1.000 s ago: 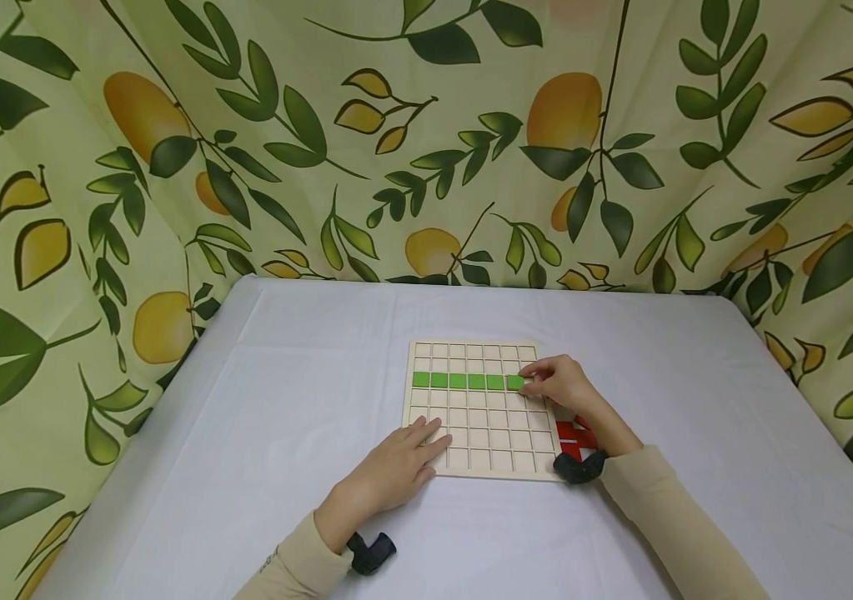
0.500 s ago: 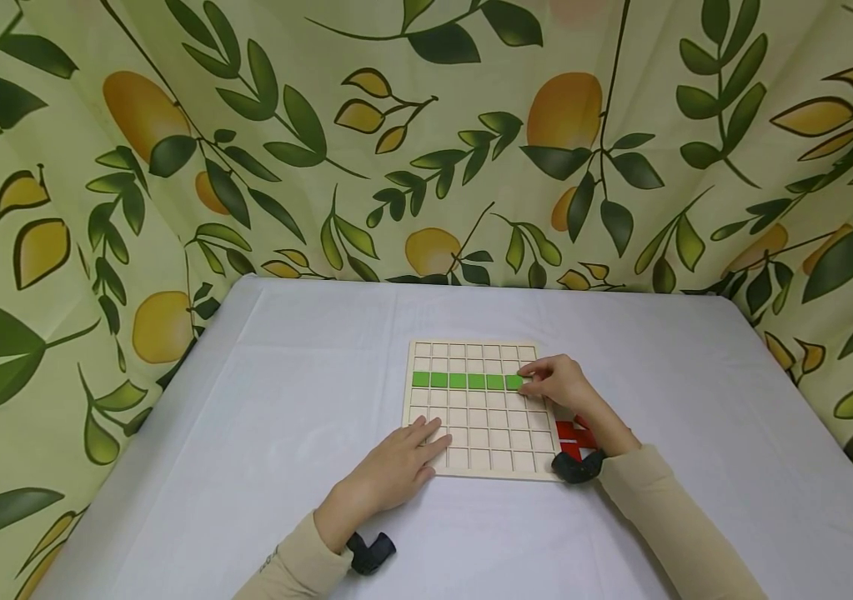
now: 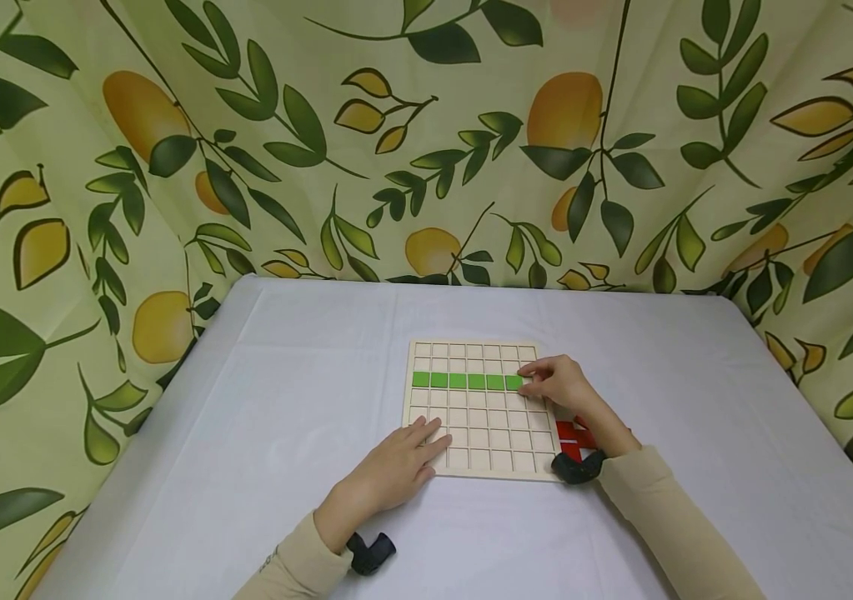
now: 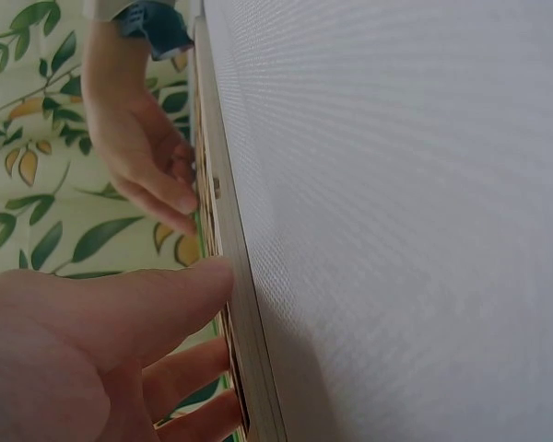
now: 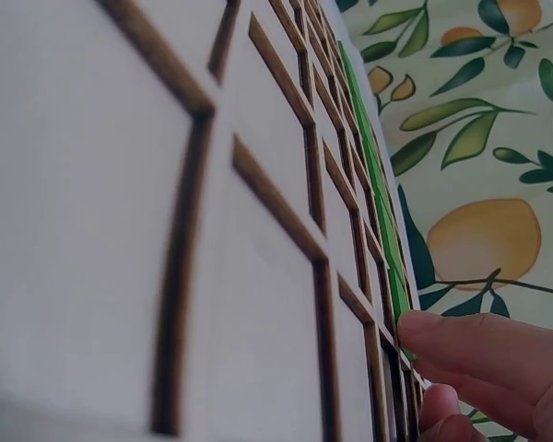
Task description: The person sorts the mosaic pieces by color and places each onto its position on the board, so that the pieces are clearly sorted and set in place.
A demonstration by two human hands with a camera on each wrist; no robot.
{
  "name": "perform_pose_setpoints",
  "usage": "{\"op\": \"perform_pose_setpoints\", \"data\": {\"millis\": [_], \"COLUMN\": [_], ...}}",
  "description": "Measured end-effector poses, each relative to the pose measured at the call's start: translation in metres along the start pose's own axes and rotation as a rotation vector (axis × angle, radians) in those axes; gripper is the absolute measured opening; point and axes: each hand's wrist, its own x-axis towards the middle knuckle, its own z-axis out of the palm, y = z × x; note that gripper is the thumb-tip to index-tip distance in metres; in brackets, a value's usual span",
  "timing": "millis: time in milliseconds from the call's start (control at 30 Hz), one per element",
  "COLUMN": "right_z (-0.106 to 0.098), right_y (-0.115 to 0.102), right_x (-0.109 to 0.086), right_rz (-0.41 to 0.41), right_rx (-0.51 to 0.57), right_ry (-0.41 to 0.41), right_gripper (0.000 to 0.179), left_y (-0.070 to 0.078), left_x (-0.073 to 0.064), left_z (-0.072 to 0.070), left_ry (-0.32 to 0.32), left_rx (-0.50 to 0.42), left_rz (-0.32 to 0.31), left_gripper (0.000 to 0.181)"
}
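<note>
A pale wooden grid board [image 3: 479,437] lies on the white-covered table, with a row of green square tiles [image 3: 459,381] across its upper part. My right hand [image 3: 563,385] is at the right end of that row, thumb and index finger pinching the edges of the last green tile [image 3: 514,382]. In the right wrist view, the thumb [image 5: 424,324] meets the end of the green strip. Fingers spread, my left hand [image 3: 388,467] rests on the board's front left corner. The left wrist view shows its thumb [image 4: 212,276] against the board's side edge.
Several red tiles [image 3: 567,432] lie just right of the board, partly hidden under the right forearm. Black wrist devices [image 3: 579,467] sit on both wrists. A fruit-patterned curtain [image 3: 426,150] hangs behind and beside the white tabletop [image 3: 306,358].
The right wrist and its black device have shifted very slightly left. Both hands otherwise keep their places, and the green row looks the same.
</note>
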Motion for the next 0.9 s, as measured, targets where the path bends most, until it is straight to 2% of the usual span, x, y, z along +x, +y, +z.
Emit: {"op": "perform_pose_setpoints", "data": {"millis": [367, 900], "right_z": [-0.002, -0.01], "right_y": [0.0, 0.003], "right_x": [-0.004, -0.02], "right_rz": [0.036, 0.01], "right_rx": [0.045, 0.06], "right_ry": [0.001, 0.008], "right_gripper": [0.032, 0.032], "left_y": [0.0, 0.0], "left_x": [0.0, 0.0], "left_z": [0.0, 0.001], "left_ry": [0.0, -0.011], "left_rx": [-0.001, 0.003], "left_rz": [0.002, -0.008], "left_gripper": [0.045, 0.046]}}
